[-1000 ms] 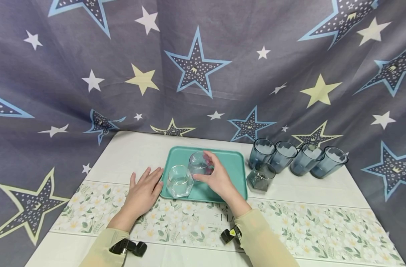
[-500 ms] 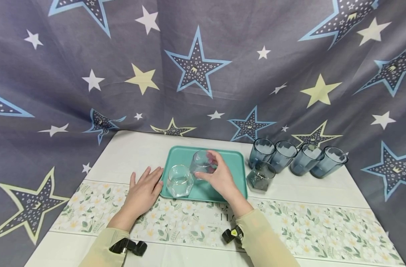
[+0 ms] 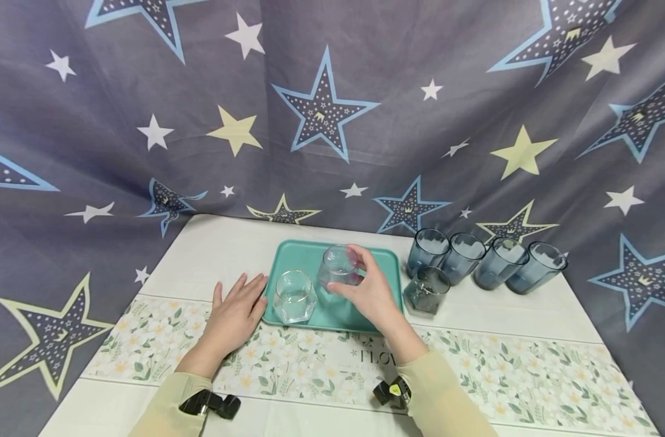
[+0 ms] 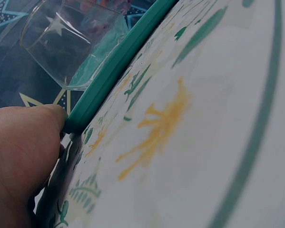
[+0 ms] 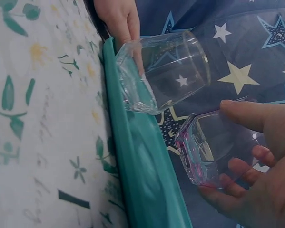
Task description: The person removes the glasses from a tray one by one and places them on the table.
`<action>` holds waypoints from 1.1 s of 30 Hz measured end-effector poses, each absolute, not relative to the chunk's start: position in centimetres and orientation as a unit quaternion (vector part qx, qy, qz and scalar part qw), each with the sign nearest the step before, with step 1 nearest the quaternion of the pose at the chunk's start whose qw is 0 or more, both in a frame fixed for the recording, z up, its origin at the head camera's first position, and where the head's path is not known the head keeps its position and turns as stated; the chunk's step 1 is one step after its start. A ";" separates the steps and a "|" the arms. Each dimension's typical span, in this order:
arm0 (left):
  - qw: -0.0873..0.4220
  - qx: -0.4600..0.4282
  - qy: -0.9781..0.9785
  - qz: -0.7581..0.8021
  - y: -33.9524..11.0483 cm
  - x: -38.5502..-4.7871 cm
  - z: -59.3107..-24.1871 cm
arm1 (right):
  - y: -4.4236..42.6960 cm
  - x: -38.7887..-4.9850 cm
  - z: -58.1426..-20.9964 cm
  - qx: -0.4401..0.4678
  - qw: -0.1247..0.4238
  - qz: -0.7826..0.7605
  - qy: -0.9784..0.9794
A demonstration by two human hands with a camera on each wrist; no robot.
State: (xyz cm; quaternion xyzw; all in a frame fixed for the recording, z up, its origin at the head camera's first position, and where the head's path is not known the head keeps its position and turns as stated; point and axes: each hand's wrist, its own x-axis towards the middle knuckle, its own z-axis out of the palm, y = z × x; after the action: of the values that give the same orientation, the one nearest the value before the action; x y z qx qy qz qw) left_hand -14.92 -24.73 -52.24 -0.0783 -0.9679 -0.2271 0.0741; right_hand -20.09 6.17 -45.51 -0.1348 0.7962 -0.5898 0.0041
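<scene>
Shifted right since the prev. frame, our pink-tinted glass (image 3: 335, 267) is now over the mid. of the green tray (image 3: 388, 267), gripped betw. thumb & fingers of our right hand (image 3: 372, 294). Apart from it on the left, a clear glass (image 3: 295, 298) stands upright, w/ our left hand (image 3: 235, 315) resting, fingers extended, touching the tray's left rim. Right of the tray we've a smoky glass (image 3: 428, 292) &, on its far side, four blue glasses (image 3: 463, 261).

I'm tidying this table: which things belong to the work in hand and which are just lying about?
In the work:
held glass, in the right hand
gold-rimmed glass
teal tray, left hand at its edge

Apparently just standing by:
smoky glass
four blue glasses
</scene>
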 end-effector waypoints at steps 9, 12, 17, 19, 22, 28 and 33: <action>0.082 -0.080 -0.967 -0.226 -24.6 -14.8 -52.0 | 7.3 -19.2 -44.7 -0.146 -0.003 -0.584 0.798; 0.086 -0.081 -0.967 -0.224 -24.6 -14.8 -51.9 | 7.7 -18.8 -44.5 -0.145 -0.003 -0.584 0.799; 0.088 -0.081 -0.967 -0.226 -24.6 -14.8 -51.9 | 8.3 -18.2 -44.2 -0.145 -0.004 -0.582 0.800; 0.090 -0.081 -0.967 -0.226 -24.6 -14.8 -52.0 | 8.5 -17.9 -44.0 -0.144 -0.002 -0.580 0.802; 0.091 -0.083 -0.966 -0.227 -24.6 -14.7 -52.0 | 8.9 -17.4 -43.7 -0.142 0.000 -0.579 0.803; 0.091 -0.085 -0.965 -0.230 -24.7 -14.7 -52.0 | 9.7 -16.7 -43.3 -0.142 -0.004 -0.567 0.811; 0.093 -0.085 -0.965 -0.230 -24.7 -14.8 -52.1 | 10.5 -16.2 -43.0 -0.137 -0.002 -0.563 0.815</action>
State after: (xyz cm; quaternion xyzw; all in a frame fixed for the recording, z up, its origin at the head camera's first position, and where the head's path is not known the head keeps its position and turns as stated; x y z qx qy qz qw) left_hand -14.80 -24.74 -52.10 -0.0851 -0.9651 -0.2299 0.0926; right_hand -16.24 10.53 -42.97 -0.1367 0.8153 -0.5627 -0.0022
